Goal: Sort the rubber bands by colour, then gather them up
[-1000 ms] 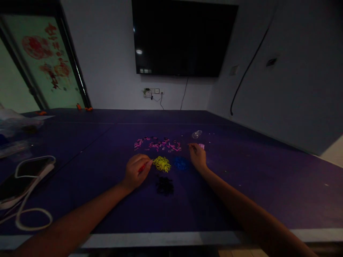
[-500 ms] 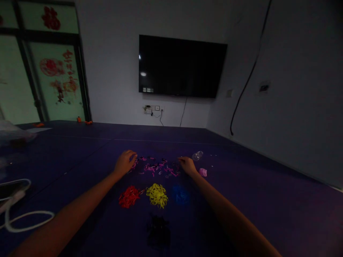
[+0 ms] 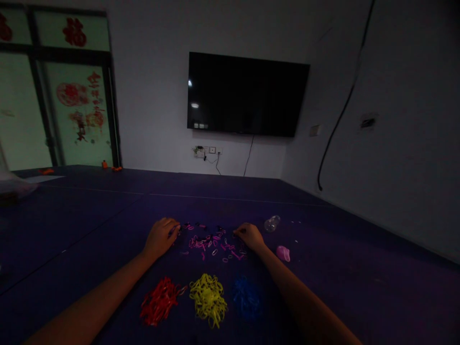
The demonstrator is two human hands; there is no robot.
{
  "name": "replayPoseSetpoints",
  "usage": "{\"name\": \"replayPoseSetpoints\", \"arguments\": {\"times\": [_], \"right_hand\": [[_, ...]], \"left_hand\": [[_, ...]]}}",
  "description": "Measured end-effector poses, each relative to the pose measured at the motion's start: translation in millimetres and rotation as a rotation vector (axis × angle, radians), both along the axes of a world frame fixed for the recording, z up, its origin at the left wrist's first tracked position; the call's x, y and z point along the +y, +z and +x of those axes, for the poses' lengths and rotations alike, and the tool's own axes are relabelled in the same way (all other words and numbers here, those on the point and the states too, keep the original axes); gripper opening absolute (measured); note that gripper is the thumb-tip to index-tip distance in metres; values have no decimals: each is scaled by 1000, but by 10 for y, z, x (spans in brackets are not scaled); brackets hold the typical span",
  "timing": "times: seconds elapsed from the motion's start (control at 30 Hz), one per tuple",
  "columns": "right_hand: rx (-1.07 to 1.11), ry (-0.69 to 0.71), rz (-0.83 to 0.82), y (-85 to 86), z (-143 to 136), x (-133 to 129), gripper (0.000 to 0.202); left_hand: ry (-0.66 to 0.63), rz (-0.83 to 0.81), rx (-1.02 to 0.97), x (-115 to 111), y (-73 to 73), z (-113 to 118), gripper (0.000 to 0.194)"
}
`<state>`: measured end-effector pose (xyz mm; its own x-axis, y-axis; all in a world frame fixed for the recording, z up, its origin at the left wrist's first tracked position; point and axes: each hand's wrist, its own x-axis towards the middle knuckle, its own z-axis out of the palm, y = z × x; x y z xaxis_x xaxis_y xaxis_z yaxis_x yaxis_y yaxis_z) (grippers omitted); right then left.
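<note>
Pink and black small bands [image 3: 206,242] lie scattered on the dark purple surface [image 3: 118,230]. At their left edge is my left hand [image 3: 161,237], fingers curled down among a few bands; what its fingertips hold is too small to name. My right hand [image 3: 249,235] rests at the right edge of the scatter, thumb and fingertips pinched together, the contents hidden. Nearer to me lie a red pile of bands [image 3: 160,301], a yellow pile [image 3: 208,298] and a dim blue pile [image 3: 247,297], side by side. Neither hand touches these piles.
Right of my right hand are a clear plastic container [image 3: 272,223] and a pink object [image 3: 283,253]. A translucent bag [image 3: 16,186] lies at the far left. Small orange objects [image 3: 117,168] sit by the door, and a television [image 3: 246,95] hangs on the wall.
The view has tilted and shifted, so the coloured piles appear lower and the black pile has left the bottom edge. My right hand's fingers have drawn in, and both hands stay beside the scatter.
</note>
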<state>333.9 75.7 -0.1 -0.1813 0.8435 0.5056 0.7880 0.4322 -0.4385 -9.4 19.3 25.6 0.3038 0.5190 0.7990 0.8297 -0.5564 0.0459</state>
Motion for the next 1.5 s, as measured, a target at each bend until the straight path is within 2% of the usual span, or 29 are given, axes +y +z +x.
{"name": "replayPoseSetpoints", "arguments": {"times": [0.17,0.3,0.5,0.6,0.7,0.97,1.23,1.5], "right_hand": [[43,-10,6,28,-72,13,20],[109,63,24,66,-204,64,19],[91,201,11,69,-417,104,14],[119,315,-27,51,-454,81,13],[111,366,-48,47,-457,58,13],[-16,305,-27,88,-443,29,15],[-104,171,60,76,-417,7,18],[102,100,51,71,-386,-137,15]], "left_hand": [[-27,-42,69,-30,19,74,24],[-60,-48,133,-12,12,127,23],[-140,-34,230,40,-20,265,19],[-159,-52,239,43,-26,297,19],[-164,-72,227,24,-21,283,21],[-182,-78,241,-16,12,271,21],[-163,-87,283,-19,24,275,21],[-174,-82,269,-20,16,259,23]]}}
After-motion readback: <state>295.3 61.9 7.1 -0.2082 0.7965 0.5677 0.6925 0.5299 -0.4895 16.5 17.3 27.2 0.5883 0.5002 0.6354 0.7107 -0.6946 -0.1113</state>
